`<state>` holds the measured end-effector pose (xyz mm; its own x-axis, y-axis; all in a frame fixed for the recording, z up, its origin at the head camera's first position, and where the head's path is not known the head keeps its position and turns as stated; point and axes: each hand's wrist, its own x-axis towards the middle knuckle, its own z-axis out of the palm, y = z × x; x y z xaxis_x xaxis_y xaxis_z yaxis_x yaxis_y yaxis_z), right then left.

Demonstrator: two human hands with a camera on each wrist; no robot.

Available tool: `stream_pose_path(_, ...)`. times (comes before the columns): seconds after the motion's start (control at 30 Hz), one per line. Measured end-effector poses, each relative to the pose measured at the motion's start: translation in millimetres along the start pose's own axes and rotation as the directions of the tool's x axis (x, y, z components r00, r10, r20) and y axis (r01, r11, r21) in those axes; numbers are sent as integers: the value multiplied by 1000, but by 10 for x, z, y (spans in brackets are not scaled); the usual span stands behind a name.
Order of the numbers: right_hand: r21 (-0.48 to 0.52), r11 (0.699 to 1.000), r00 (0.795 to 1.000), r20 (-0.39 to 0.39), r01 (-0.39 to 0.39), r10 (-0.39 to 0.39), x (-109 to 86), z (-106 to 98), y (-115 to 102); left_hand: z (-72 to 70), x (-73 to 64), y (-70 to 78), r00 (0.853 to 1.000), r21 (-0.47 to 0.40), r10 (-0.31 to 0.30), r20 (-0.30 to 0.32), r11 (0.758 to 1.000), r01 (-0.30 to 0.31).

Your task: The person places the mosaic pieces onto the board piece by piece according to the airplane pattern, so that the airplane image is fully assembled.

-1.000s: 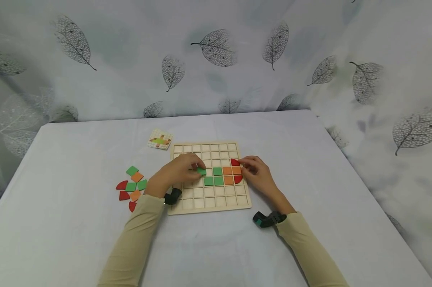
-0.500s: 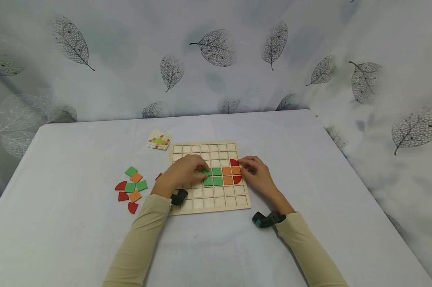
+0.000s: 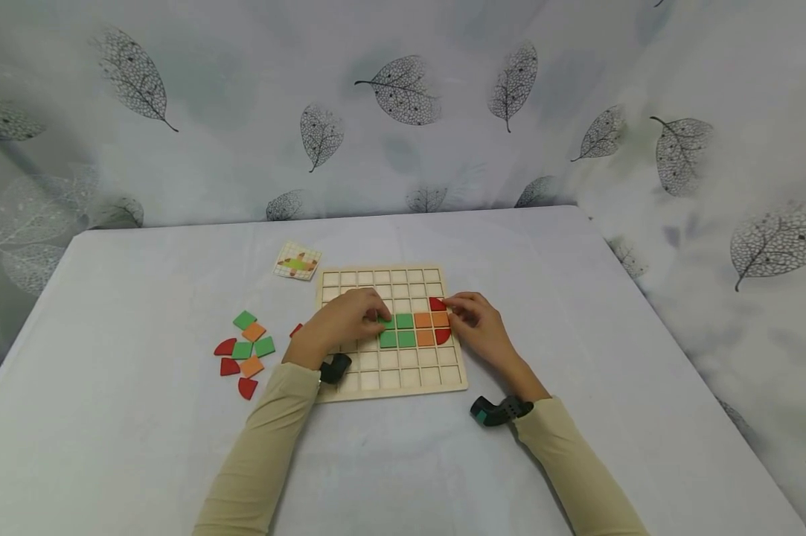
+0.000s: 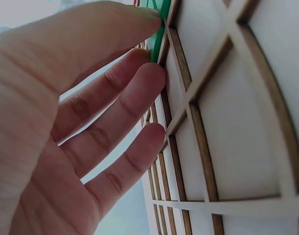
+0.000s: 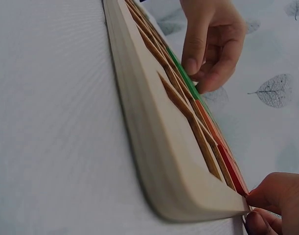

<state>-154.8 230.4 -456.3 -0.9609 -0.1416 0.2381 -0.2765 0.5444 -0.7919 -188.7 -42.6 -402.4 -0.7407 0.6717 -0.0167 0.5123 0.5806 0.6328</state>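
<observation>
A pale wooden grid board [image 3: 391, 380] lies on the table, with green, orange and red tiles in its cells. My left hand [image 3: 350, 320] reaches over its middle, thumb and index finger pinching a green square tile [image 3: 386, 321] at a cell; the other fingers are spread in the left wrist view. That tile lies left of another green tile [image 3: 405, 321] and above a further green tile [image 3: 388, 339]. At the right edge, my right hand [image 3: 481, 326] grips the board's side with thumb and fingers, beside the red quarter-round tiles [image 3: 443, 336] and an orange tile [image 3: 440, 319].
Loose green [image 3: 245, 320], orange [image 3: 251, 366] and red pieces [image 3: 247, 388] lie left of the board. Another red piece [image 3: 296, 328] shows partly behind my left wrist. A pattern card [image 3: 298, 260] lies by the board's upper left corner. A white cloth covers the table.
My left hand has moved right with the green tile, bringing it from a slant over the board down beside the other green tiles. My right hand has stayed at the board's edge.
</observation>
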Motion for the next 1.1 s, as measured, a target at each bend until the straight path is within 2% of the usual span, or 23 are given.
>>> stream_pose_path(0.17, -2, 1000, 1000, 2, 2, -2, -6, -3, -16, -11, -15, -15, 1000, 29, -10, 0, 1000, 10)
stream_pose_path(0.4, -11, 1000, 1000, 6, -2, 2, -15, 2, -49, -84, -116, -19, 999, 59, -52, -11, 997, 52)
stream_pose_path(0.6, -12, 1000, 1000, 9, -12, 12, -15, 9, -62, -155, -198, -28, 999, 80, -37, -30, 996, 39)
stream_pose_path(0.83, -8, 1000, 1000, 8, -23, 23, -16, 4, -85, -220, -288, -51, 999, 108, -32, -24, 994, 35)
stream_pose_path(1.1, -8, 1000, 1000, 13, -22, 22, -15, 3, -80, -325, -450, -107, 997, 98, -62, -37, 993, 66)
